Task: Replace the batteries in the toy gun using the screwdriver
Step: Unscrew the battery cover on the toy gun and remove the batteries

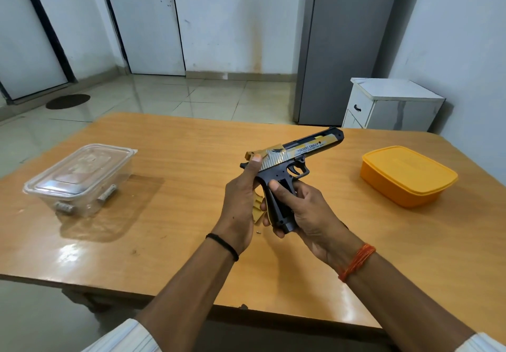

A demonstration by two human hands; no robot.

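spanning most of the view, the wooden table [164, 187] carries a clear lidded box [82, 176] on the left and a yellow lidded box [408, 176] on the right. above its middle, lifted off the surface, is the toy gun [298, 154], muzzle pointing away to the right, handle toward the person. the left hand [241, 201] has its grip wrapped round the rear of the gun, thumb up on the slide. the right hand [304, 209] has its grip clamped on the handle from below, thumb pressing at the open side of the handle. a tan cover piece [258, 210] shows between the hands, just beside the handle; who holds it i cannot tell. a tiny object [257, 232], likely a screw, lies on the table under the hands. no screwdriver is visible.

judging from this, the battery bay is open and the step is getting cells out or in. best to keep the left hand steady, work the thumb squarely into the opening, and mind that small part does not roll off.
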